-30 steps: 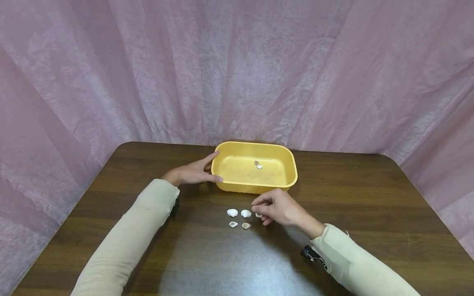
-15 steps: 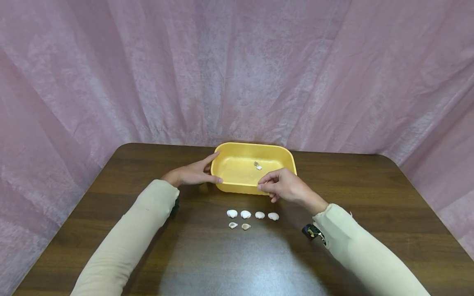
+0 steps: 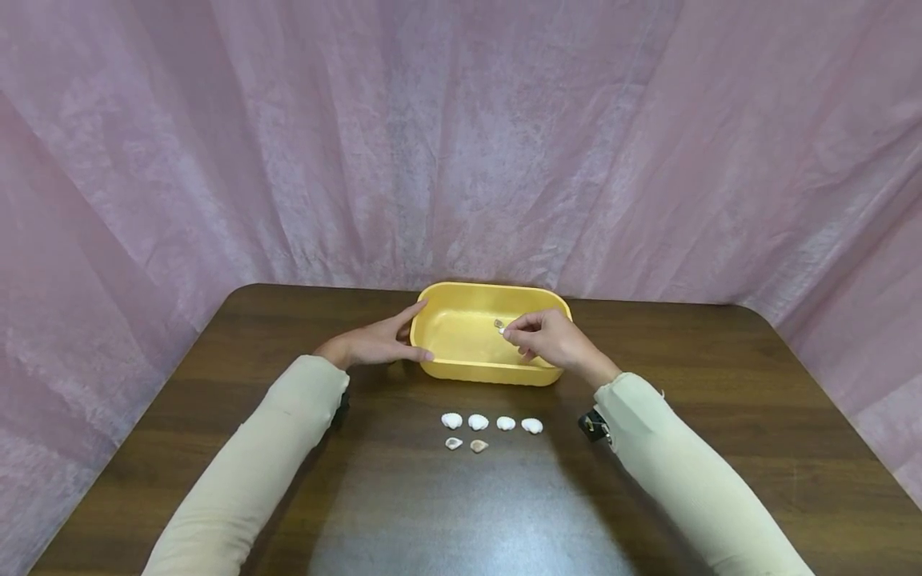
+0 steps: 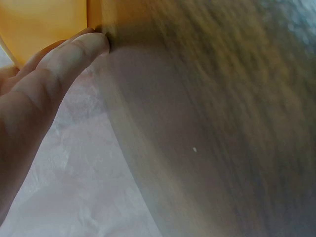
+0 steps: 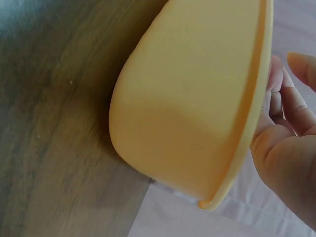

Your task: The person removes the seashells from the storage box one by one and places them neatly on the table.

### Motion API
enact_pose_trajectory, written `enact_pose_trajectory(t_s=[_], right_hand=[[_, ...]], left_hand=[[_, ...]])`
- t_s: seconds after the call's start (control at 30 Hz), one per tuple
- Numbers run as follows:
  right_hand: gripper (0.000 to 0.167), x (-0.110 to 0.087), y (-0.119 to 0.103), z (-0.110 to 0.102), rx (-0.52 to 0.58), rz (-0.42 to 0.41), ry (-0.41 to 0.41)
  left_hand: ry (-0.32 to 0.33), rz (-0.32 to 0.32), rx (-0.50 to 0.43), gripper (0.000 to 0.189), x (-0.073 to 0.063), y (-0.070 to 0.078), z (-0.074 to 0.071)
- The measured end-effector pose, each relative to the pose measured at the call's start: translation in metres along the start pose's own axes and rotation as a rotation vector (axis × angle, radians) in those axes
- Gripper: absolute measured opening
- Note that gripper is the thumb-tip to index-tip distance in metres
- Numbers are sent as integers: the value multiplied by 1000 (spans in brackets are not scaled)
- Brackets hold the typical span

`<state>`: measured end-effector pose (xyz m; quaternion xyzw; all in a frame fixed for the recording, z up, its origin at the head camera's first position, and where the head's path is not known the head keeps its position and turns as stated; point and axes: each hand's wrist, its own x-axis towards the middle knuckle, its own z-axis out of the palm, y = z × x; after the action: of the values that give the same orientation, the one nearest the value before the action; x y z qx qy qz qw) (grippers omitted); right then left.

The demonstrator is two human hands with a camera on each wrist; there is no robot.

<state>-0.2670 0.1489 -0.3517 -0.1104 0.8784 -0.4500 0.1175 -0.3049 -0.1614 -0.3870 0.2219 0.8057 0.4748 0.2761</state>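
A yellow plastic basin (image 3: 490, 374) stands at the far side of the wooden table. My left hand (image 3: 374, 340) grips its left end, thumb on the near rim and fingers towards the far corner. My right hand (image 3: 553, 339) reaches over the near rim, with thumb and forefinger together at a small white seashell (image 3: 502, 330), which the fingertips partly cover. Just beyond lies a brownish seashell (image 3: 498, 323) on the basin floor. In the right wrist view, the basin wall (image 5: 182, 108) hides the fingertips' contact.
In front of the basin, several white scallop-like shells (image 3: 478, 422) form a row. Nearer still are a small white shell (image 3: 453, 443) and a tan shell (image 3: 479, 446). A pink curtain (image 3: 497, 144) hangs behind the table (image 3: 691, 400).
My right hand has moved from the row of shells up and over the near rim into the basin, uncovering the row's right end. My left hand keeps its place on the basin.
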Motion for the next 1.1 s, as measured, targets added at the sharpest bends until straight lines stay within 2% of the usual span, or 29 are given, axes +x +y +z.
enact_pose_trajectory(t_s=[0.3, 0.47, 0.77, 1.1], right_hand=[[30, 19, 4, -6, -19, 52, 5], [32, 30, 3, -9, -49, 74, 24], [33, 44, 7, -9, -9, 124, 27], [30, 53, 12, -6, -69, 132, 43]], left_hand=[[-11, 26, -1, 106, 1, -1, 0], [-3, 14, -1, 106, 1, -3, -1], [-9, 33, -5, 105, 2, -2, 0], [12, 1, -4, 105, 0, 4, 1]])
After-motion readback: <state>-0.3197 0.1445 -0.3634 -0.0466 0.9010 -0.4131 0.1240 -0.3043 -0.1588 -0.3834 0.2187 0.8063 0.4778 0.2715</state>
